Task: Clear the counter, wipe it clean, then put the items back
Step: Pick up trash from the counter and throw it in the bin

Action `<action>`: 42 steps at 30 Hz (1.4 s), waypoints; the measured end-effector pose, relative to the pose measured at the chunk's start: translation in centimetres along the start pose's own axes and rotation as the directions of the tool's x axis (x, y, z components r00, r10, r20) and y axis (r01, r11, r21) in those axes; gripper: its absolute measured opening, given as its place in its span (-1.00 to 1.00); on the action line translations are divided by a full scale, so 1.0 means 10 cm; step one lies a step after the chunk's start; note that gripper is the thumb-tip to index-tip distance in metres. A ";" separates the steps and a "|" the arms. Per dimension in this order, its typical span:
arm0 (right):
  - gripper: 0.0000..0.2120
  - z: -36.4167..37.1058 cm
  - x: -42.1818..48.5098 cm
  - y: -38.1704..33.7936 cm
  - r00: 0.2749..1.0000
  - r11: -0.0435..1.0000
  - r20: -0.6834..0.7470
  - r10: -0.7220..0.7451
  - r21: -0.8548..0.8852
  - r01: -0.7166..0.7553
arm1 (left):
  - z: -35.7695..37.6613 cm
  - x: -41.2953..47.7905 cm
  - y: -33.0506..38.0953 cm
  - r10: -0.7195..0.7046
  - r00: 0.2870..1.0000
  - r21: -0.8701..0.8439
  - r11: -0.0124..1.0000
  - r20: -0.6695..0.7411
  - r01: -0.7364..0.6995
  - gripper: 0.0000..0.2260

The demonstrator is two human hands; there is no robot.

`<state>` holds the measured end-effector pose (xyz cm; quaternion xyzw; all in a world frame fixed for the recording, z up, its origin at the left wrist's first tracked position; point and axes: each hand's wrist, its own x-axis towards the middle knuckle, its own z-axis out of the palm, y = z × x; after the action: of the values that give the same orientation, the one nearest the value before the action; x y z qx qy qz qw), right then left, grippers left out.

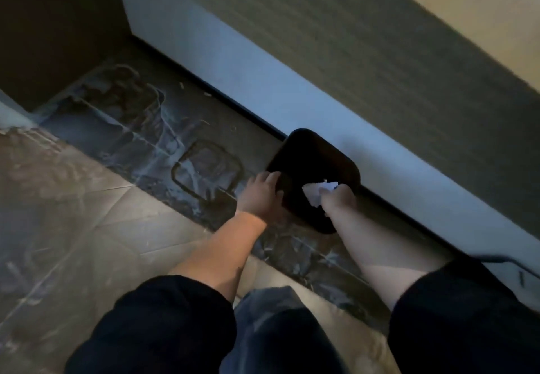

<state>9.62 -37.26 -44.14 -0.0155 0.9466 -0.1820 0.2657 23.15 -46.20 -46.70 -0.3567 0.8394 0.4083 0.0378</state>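
Seems the clearing step: left hand (pixel 261 196) grasps the box (pixel 312 160), right hand (pixel 339 202) pinches a tissue (pixel 313 196) against it; next, probably wipe the dusty table (pixel 131 131)

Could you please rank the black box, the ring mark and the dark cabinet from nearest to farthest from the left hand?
1. black box, gripped by the left hand
2. ring mark, just to its left
3. dark cabinet, far upper left

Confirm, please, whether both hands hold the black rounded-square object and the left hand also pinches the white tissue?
Not quite: in the head view the white tissue is pinched by the right hand, not the left hand. Both hands do hold the black rounded-square object.
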 end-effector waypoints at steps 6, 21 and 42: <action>-0.58 -0.16 -0.49 -0.17 0.983 0.971 0.041 -0.178 -0.157 0.183 | -0.17 -0.20 0.17 -0.028 0.999 0.283 0.959 0.044 0.015 -0.45; -0.36 -1.45 -2.90 -0.41 0.678 0.491 0.357 -0.642 -0.488 0.722 | -2.09 -2.54 1.04 -0.093 0.995 0.454 0.886 -0.021 0.092 -0.42; -0.33 -3.58 -3.03 -0.68 0.663 0.602 0.004 -0.749 -0.413 0.683 | -3.05 -2.61 2.90 0.248 0.965 0.573 0.804 -0.081 -0.158 -0.43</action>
<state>16.96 -27.78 1.71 -0.4301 0.8950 -0.0874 0.0802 31.24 -41.20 1.88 -0.2678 0.9558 0.1167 0.0329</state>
